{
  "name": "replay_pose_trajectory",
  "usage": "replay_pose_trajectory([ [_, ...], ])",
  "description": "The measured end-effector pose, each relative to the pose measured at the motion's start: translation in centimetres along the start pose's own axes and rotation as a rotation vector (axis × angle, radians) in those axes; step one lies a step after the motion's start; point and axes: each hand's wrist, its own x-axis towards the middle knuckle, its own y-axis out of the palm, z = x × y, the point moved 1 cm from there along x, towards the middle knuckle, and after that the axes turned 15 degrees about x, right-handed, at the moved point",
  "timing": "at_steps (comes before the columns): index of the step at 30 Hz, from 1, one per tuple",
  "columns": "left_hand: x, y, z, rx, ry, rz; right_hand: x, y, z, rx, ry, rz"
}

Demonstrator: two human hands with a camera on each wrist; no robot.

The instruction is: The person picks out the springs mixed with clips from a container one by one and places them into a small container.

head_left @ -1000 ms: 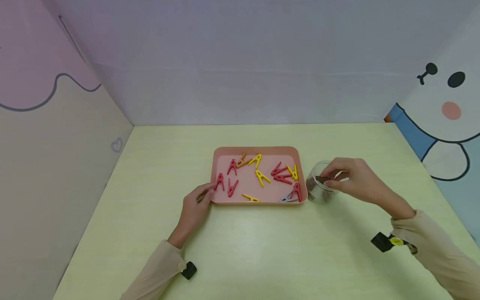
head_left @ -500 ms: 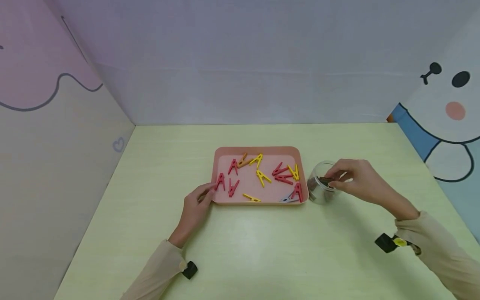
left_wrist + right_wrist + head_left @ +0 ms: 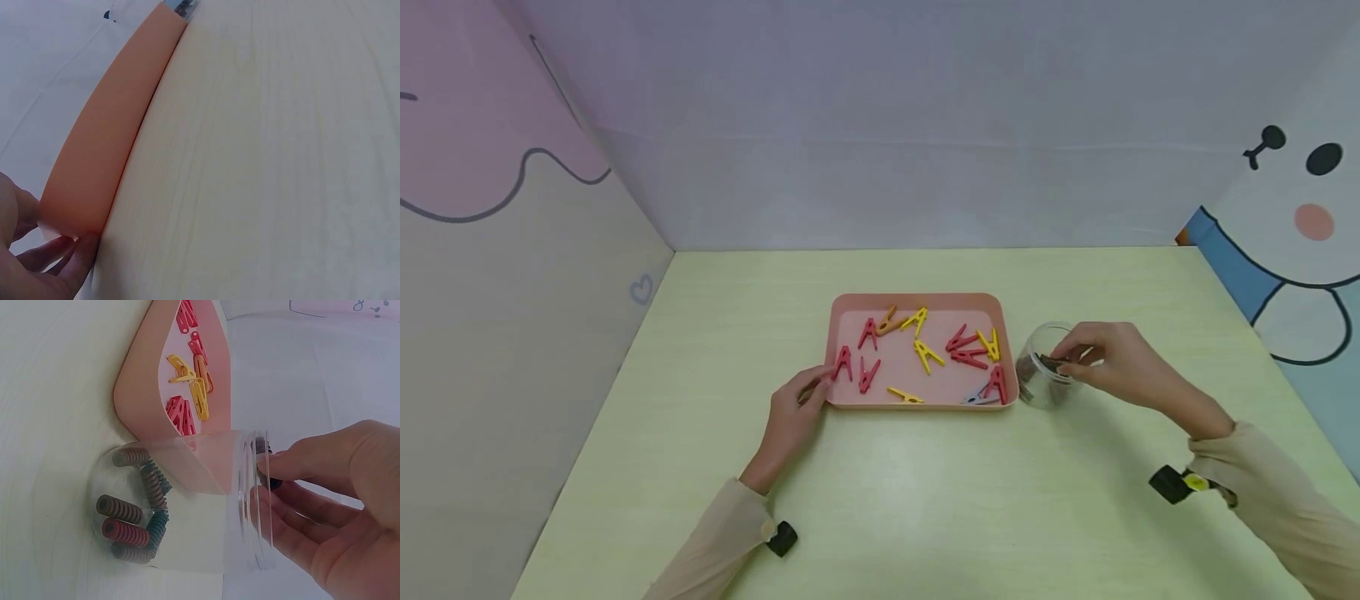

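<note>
My right hand [image 3: 1097, 358] pinches a dark coil spring [image 3: 1051, 362] at the mouth of a clear jar [image 3: 1036, 387]. In the right wrist view the held spring [image 3: 269, 469] is partly hidden by the jar's rim and my thumb. Inside the jar lie several more springs, among them a red spring [image 3: 125, 532], a brown spring [image 3: 119, 509] and teal ones. At the near left corner of a pink tray [image 3: 940, 398], my left hand [image 3: 792, 417] grips the rim between thumb and fingers. Several clothespins lie in the tray, such as a yellow clothespin [image 3: 927, 356] and a red clothespin [image 3: 843, 363].
The jar stands just right of the tray, close against its wall. Pale wooden tabletop [image 3: 895, 492] surrounds both. A plain back wall [image 3: 880, 183] rises behind the table, with printed side panels at left and right.
My right hand has shifted slightly right and down at the jar's mouth, with the spring still pinched. My left hand stays on the tray corner. The head view has moved a little.
</note>
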Motion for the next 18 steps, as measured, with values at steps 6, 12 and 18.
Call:
replay_pose_trajectory([
  [6, -0.02, 0.06, 0.01, 0.000, -0.005, 0.001, 0.47, 0.27, -0.07, -0.002, 0.063, 0.028],
  [12, -0.05, 0.11, -0.02, -0.003, -0.003, -0.008, 0.72, 0.62, -0.23, 0.001, 0.072, 0.050],
  [18, -0.02, 0.15, 0.03, -0.006, -0.003, -0.006, 0.88, 0.72, -0.06, -0.001, 0.095, 0.048],
])
